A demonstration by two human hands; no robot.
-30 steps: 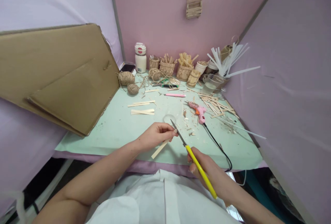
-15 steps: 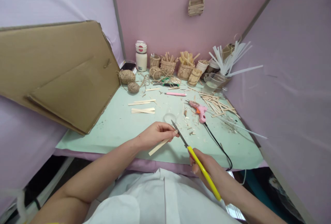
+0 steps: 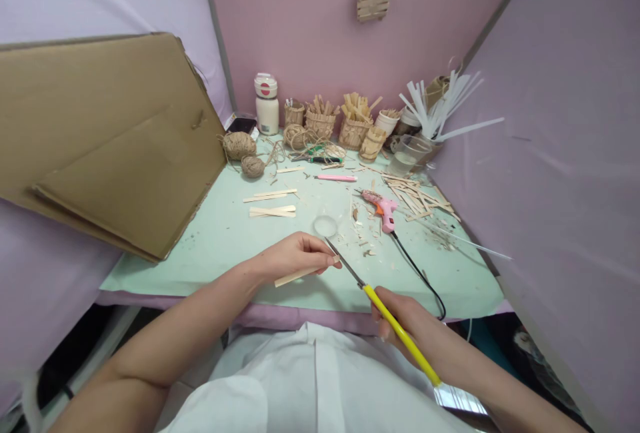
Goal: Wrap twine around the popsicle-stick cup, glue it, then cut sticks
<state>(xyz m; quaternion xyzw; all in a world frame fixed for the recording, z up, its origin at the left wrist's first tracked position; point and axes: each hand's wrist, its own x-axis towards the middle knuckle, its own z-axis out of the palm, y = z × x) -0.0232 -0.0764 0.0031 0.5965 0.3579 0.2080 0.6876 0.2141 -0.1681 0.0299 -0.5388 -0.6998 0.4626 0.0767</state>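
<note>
My left hand pinches a flat wooden stick near its right end, holding it just above the near part of the mint-green table. My right hand is closed round the yellow handles of a pair of scissors. The thin blades point up and left and meet the stick's end beside my left fingertips. A small clear round lid lies on the table just beyond the blade tips.
A pink glue gun with a black cord lies right of centre among wood scraps. Loose sticks, a pink tool, twine balls, stick baskets and a white jar stand further back. Cardboard leans at the left.
The stick in my left hand has swung from steeply slanted to nearly level. My right hand and the scissors have shifted slightly down and right. The view has drifted a little.
</note>
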